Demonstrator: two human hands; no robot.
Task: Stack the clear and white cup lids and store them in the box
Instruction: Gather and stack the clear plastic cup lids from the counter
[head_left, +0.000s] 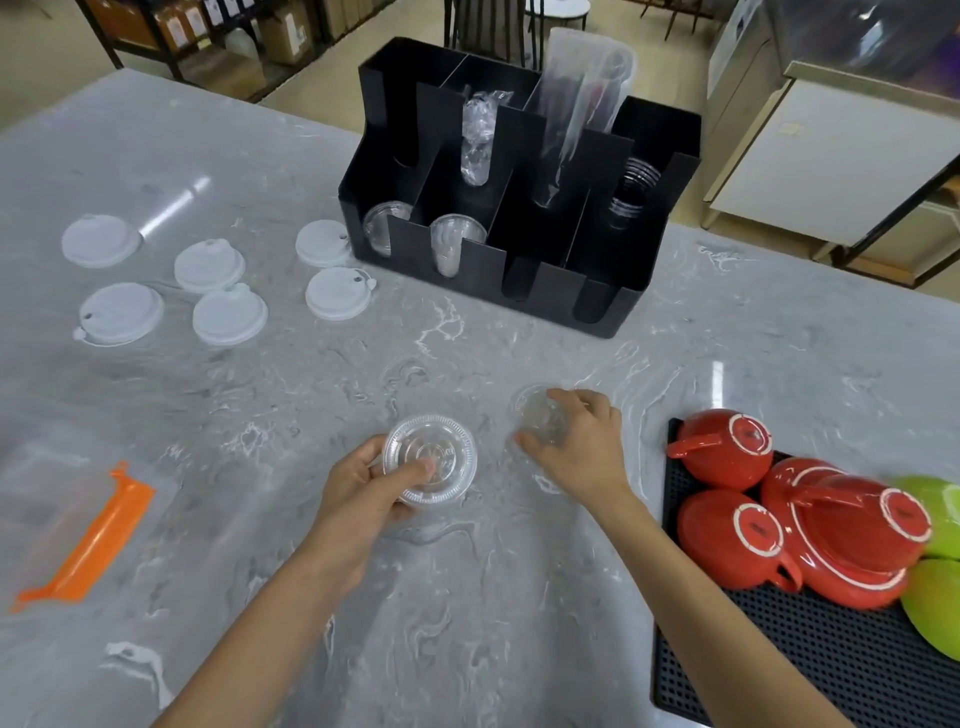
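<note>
One head-worn camera is looking forward and steeply down from above the near edge of a grey marbled counter (467, 597). It is sitting close over the person's forearms, which are entering from 6 o'clock. The wide lens is bending the counter's edges. A black box (519, 270) is standing toward 12 o'clock, with shelving lying beyond it. No second view is sharing the scene.

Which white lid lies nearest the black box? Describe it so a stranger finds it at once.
Start at the black box at the far middle of the grey counter. Just off its left front corner lie two white lids; take the farther lid, almost touching the box wall. Unlike the nearer lid, it sits right beside the clear lids in the box's corner slot.
</note>
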